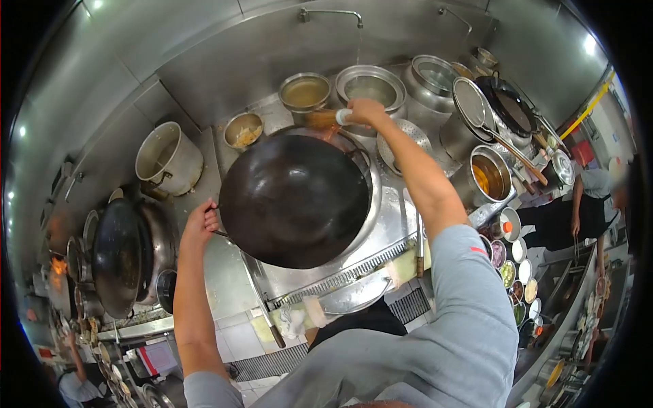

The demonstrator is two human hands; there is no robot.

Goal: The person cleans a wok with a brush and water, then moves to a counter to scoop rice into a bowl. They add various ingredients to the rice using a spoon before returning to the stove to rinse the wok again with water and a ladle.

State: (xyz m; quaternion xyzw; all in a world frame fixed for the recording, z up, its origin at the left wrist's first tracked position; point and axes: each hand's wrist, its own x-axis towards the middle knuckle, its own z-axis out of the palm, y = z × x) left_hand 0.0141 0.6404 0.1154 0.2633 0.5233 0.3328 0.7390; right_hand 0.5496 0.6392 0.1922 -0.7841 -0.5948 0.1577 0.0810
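Note:
My left hand is closed round the loop handle at the left side of a large dark wok. The wok is tilted over the burner, its dark inside bare and a little shiny. Stretched out past the wok's far rim, my right hand grips a wok brush by its pale end. Its brown bristles are blurred and hang near a pot of cloudy liquid. A faint orange glow shows behind the wok's far rim.
Water runs from a tap into a steel pot. A perforated ladle, an oil pot and a strainer stand right. A tall pot is left. Co-workers stand right and lower left.

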